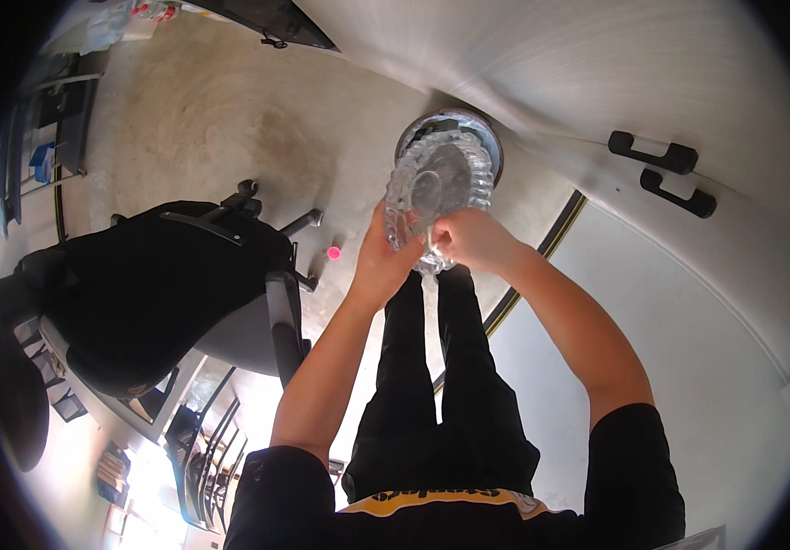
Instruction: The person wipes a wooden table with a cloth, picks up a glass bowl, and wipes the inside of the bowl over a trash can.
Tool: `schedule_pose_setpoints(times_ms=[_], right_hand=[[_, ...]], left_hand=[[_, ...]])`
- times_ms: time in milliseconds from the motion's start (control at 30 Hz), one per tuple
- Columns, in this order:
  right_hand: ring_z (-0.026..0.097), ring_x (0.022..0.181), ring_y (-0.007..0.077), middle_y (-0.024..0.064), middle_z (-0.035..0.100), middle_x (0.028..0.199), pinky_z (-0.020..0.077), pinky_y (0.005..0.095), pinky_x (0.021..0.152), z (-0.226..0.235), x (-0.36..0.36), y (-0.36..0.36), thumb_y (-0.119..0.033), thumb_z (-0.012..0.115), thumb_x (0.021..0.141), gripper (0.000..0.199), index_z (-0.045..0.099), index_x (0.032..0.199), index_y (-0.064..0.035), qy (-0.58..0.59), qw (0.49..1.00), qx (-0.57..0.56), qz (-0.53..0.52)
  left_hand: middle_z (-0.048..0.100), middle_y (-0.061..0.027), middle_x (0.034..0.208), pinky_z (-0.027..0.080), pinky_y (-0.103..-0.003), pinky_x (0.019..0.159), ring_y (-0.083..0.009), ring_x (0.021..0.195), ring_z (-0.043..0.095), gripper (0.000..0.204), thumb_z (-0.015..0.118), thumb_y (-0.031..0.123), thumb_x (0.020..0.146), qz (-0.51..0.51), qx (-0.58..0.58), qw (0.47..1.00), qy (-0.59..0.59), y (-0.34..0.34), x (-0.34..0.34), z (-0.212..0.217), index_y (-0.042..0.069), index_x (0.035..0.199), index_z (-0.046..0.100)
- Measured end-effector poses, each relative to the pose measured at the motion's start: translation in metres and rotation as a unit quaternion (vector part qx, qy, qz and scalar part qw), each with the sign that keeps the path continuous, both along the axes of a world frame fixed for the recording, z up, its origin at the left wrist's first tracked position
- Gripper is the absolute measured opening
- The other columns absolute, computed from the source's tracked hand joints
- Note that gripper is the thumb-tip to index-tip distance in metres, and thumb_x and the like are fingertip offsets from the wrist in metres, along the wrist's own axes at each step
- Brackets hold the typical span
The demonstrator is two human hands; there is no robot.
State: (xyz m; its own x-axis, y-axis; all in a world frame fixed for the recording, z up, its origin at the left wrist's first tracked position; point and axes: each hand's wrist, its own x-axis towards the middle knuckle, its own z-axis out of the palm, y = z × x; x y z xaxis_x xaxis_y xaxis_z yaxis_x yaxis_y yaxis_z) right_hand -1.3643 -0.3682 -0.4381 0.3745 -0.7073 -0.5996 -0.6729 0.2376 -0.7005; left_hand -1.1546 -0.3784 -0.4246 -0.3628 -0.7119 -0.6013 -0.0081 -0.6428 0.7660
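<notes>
A clear dish with a scalloped, ribbed rim is held out in front of me, above the floor. My left hand grips its near left edge, fingers underneath and thumb over the rim. Over the dish's near right side, my right hand is closed, its fingers curled together. Whatever those fingers may hold is hidden. Beyond and beneath the dish stands a round bin with dark contents, partly covered by the dish.
A black office chair on casters stands at the left. A small pink round object lies on the floor near it. Pale cabinet doors with black handles rise at the right. A dark and yellow floor strip runs nearby.
</notes>
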Motion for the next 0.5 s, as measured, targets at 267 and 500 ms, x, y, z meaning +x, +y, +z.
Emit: schedule_pose_setpoints(times_ms=[267, 500], right_hand=[[0.073, 0.083, 0.0349, 0.0141, 0.072, 0.086, 0.0597, 0.0481, 0.074, -0.051, 0.007, 0.007, -0.013, 0.07, 0.087, 0.008, 0.07, 0.089, -0.0057, 0.286, 0.926, -0.224, -0.106], [0.074, 0.083, 0.032, 0.0145, 0.075, 0.089, 0.0572, 0.0427, 0.073, -0.004, 0.029, 0.027, -0.009, 0.062, 0.091, 0.014, 0.072, 0.099, -0.0042, -0.051, 0.968, -0.068, -0.234]], left_hand=[[0.062, -0.0074, 0.125, 0.052, -0.032, 0.094, -0.0174, 0.108, 0.062, 0.074, 0.066, 0.008, 0.087, 0.013, 0.02, 0.996, -0.082, 0.007, -0.017, 0.015, 0.006, 0.156, 0.039], [0.063, -0.0086, 0.126, 0.052, -0.033, 0.094, -0.0194, 0.111, 0.063, 0.078, 0.067, 0.009, 0.084, 0.021, 0.016, 0.995, -0.096, 0.017, -0.01, 0.011, 0.006, 0.156, 0.039]])
